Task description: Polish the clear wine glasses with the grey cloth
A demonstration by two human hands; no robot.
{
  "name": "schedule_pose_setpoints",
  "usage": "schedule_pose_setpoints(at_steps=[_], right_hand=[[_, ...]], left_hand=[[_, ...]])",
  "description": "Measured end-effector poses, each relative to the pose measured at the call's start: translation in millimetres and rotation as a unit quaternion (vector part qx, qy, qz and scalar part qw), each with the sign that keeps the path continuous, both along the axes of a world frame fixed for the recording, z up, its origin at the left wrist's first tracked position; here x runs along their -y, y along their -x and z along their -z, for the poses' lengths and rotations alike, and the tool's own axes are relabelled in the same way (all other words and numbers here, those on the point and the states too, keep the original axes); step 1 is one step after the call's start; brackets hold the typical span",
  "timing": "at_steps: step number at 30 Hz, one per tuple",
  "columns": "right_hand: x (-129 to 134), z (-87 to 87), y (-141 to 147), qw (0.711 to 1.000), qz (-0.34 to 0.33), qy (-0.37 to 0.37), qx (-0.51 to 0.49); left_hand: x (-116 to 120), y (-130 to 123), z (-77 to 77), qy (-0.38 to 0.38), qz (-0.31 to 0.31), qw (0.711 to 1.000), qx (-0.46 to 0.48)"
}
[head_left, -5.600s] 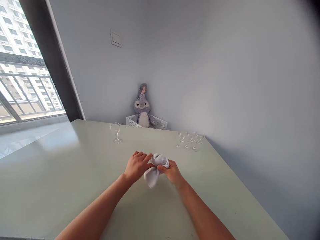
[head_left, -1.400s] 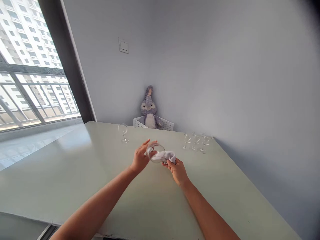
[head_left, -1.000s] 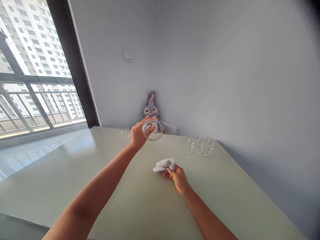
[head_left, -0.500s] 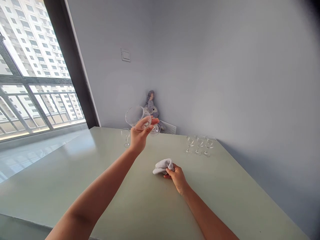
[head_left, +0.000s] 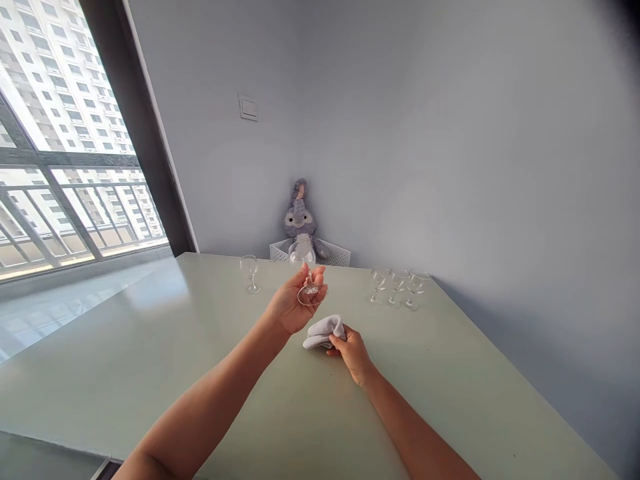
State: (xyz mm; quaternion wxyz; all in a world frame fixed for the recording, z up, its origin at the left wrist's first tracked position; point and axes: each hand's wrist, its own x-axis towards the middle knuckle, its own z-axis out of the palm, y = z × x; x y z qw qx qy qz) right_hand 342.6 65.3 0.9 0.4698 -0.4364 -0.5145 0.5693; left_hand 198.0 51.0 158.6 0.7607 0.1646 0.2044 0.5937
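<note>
Checking the wine glass (head_left: 311, 292) is the step, I judge: my left hand (head_left: 290, 303) cradles it above the table (head_left: 125, 373), stem between fingers; my right hand (head_left: 353, 355) clamps the white cloth (head_left: 323, 332). Next move needs steady hold.

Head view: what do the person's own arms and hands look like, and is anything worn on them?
The left hand and right hand are bare, without gloves; both forearms show no sleeves, watch or bracelet.
</note>
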Motion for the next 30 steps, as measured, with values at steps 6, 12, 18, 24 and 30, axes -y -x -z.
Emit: schedule_pose_setpoints(at_steps=[6,12,18,24,30], right_hand=[[10,-12.1,-5,0.975,0.147,-0.158,0.055],[27,-22.0,-10,0.873,0.192,-0.424,0.142],[30,-29.8,-6,0.763,0.196,-0.54,0.297],[29,-28.2,-4,0.725,0.182,-0.578,0.329],[28,-25.7,-7,0.742,0.15,-0.552,0.348]], left_hand=[[-5,-2,14.7,0.06,-0.108,0.992,0.037],[-5,-23,41.7,0.099,-0.132,0.986,0.022],[5,-47,60.0,0.13,-0.036,0.991,0.016],[6,-35,43.4,0.137,-0.045,0.989,0.012],[1,-25,38.9,0.09,-0.061,0.994,-0.015]])
